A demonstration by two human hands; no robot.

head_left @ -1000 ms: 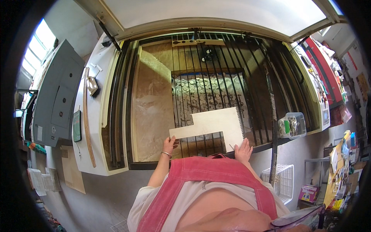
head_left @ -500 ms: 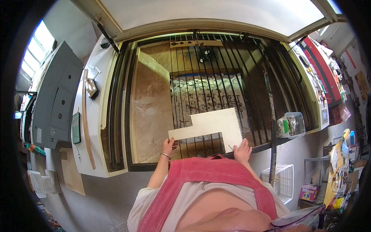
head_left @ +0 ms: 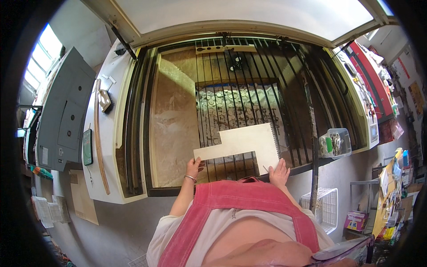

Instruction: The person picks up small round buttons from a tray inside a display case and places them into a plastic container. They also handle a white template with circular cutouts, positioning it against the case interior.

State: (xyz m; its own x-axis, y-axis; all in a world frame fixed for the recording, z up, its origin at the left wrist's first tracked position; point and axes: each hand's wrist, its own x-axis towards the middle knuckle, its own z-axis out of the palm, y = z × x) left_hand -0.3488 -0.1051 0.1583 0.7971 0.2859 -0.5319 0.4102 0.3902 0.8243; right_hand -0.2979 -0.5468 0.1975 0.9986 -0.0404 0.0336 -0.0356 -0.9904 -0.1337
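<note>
A thin, pale sheet that looks like plywood [head_left: 249, 142] lies level over the dark slats [head_left: 240, 104] of a large machine bed. Its outline is stepped, with a notch cut from its near side and small teeth along its right edge. My left hand [head_left: 194, 167] pinches the sheet's narrow left end, a bracelet at the wrist. At the near right corner, my right hand [head_left: 279, 173] holds the edge, fingers on top and thumb hidden. Below the slats, many round offcuts [head_left: 235, 100] show in an open pit.
A raised lid [head_left: 249, 18] spans the far side. Beside my right arm stands a dark upright bar [head_left: 315, 173], near a clear plastic box [head_left: 342, 142] of loose pieces. A white basket [head_left: 327, 209] is lower right. On the left ledge lie a wooden strip [head_left: 100, 147] and a green device [head_left: 88, 147].
</note>
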